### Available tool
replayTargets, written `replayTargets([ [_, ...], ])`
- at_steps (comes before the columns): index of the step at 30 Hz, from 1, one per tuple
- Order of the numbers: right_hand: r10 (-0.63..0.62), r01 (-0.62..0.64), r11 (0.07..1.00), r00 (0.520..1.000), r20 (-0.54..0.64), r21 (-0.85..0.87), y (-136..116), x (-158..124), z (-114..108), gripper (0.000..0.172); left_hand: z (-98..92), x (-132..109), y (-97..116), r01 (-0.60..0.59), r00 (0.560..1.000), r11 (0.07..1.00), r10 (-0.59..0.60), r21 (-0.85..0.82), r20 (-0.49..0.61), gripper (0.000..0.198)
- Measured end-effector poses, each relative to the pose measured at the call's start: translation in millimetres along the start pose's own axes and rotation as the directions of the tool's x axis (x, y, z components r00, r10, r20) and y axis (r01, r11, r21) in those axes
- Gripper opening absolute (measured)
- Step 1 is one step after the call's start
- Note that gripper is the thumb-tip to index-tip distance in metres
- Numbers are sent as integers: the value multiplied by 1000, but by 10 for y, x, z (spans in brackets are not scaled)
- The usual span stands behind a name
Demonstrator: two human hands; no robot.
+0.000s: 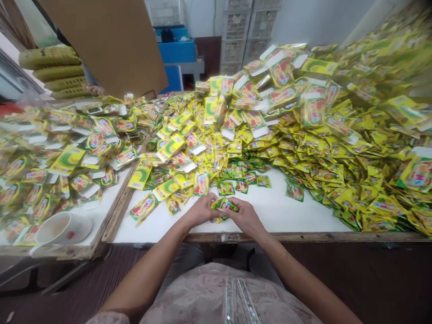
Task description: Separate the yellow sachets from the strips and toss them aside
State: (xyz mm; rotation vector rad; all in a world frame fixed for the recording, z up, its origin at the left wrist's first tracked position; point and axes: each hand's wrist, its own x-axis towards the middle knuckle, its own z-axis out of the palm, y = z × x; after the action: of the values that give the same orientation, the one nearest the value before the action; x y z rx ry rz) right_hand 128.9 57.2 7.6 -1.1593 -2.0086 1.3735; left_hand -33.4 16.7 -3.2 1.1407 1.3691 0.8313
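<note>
My left hand and my right hand meet at the front edge of the white table. Both are closed around a small bunch of yellow and green sachets held between them, just above the tabletop. A huge heap of the same yellow sachets covers the table behind and to the right. Small green sachets lie loose just beyond my hands. Larger yellow packets lie to the left of them.
A second table on the left carries more packets and a white cup on a saucer. A brown cardboard sheet leans at the back left, with stacked sacks beside it. Blue bins and grey crates stand behind.
</note>
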Motion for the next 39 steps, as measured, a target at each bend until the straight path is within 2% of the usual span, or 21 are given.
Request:
replayTargets([
  [4, -19, 17, 998, 999, -37, -63, -25, -8, -38, 21, 13, -27, 21, 10, 999, 992, -5, 125, -36, 45],
  [6, -15, 4, 996, 992, -125, -85, -11, 1, -86, 22, -67, -41, 84, -1, 987, 971, 39, 240, -154, 46],
  [7, 1, -16, 997, 983, -185, -80, 5, 7, -112, 24, -126, -39, 128, 22, 961, 947, 69, 321, -269, 45],
  [9, 47, -68, 996, 957, -287, -63, 44, 22, -151, 28, -262, -2, 229, 137, 842, 866, 153, 480, -517, 48],
  [10, 63, -90, 993, 946, -318, -72, 65, 30, -159, 29, -327, 35, 280, 195, 785, 814, 204, 547, -585, 52],
  [11, 67, -104, 990, 940, -334, -96, 84, 39, -158, 30, -383, 83, 327, 224, 761, 754, 260, 617, -594, 58],
  [12, 57, -106, 986, 941, -335, -130, 102, 47, -150, 31, -429, 141, 368, 212, 776, 685, 315, 697, -546, 64],
  [14, 31, -97, 977, 946, -323, -190, 131, 56, -123, 31, -488, 267, 430, 115, 862, 528, 368, 841, -349, 76],
  [16, 22, -90, 974, 950, -313, -207, 156, 52, -107, 32, -515, 373, 452, 32, 931, 403, 320, 915, -174, 82],
  [18, 24, -92, 974, 951, -309, -206, 179, 30, -125, 31, -533, 410, 426, 24, 967, 365, 229, 931, -115, 78],
  [22, 64, -134, 971, 946, -319, -200, 215, -47, -228, 27, -579, 219, 268, 104, 982, 427, 99, 898, -161, 43],
  [25, 102, -166, 972, 934, -343, -165, 234, -82, -264, 26, -576, -5, 179, 128, 973, 387, 128, 913, -190, 36],
  [27, 117, -180, 974, 921, -371, -139, 246, -74, -248, 27, -516, -77, 162, 13, 975, 314, 208, 949, -82, 45],
  [29, 120, -186, 974, 908, -401, -129, 259, -52, -216, 27, -426, -58, 158, -183, 964, 245, 233, 952, 126, 57],
  [31, 113, -187, 973, 900, -422, -138, 276, -40, -198, 28, -354, 19, 150, -314, 945, 231, 170, 921, 279, 61],
  [32, 106, -183, 972, 898, -427, -144, 285, -44, -203, 28, -338, 60, 142, -332, 943, 240, 124, 912, 310, 59],
  [34, 95, -174, 973, 897, -432, -149, 303, -76, -241, 28, -345, 114, 120, -271, 962, 273, 53, 923, 267, 53],
  [37, 83, -138, 985, 908, -410, -106, 309, -147, -316, 28, -391, 87, 79, -64, 997, 370, 56, 927, 46, 43],
  [39, 74, -96, 995, 919, -388, -40, 289, -158, -330, 29, -388, 21, 49, 47, 992, 480, 79, 876, -96, 33],
])
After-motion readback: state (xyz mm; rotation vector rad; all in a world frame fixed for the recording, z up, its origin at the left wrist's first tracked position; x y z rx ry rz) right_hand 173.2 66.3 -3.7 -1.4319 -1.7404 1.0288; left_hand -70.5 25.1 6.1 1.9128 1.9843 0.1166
